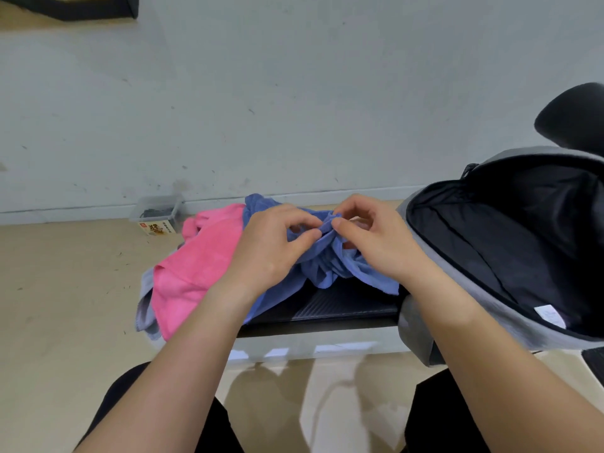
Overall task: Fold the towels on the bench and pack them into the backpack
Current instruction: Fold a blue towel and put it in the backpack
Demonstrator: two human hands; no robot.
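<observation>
Bare forearms (196, 338), left hand (271, 246) and right hand (376, 243) pinching crumpled blue towel (367, 276), grey backpack (416, 331)

Bare forearms (183, 348) run to the left hand (277, 246) and right hand (376, 240) — wrists bare too — and plain black trousers (125, 397) cover both thighs below.

The towels, blue (277, 289) and pink (192, 269), were soft matt cloth; the counter (340, 305) ribbed black; the backpack (434, 256) grey woven fabric; the floor (65, 289) glossy.
</observation>
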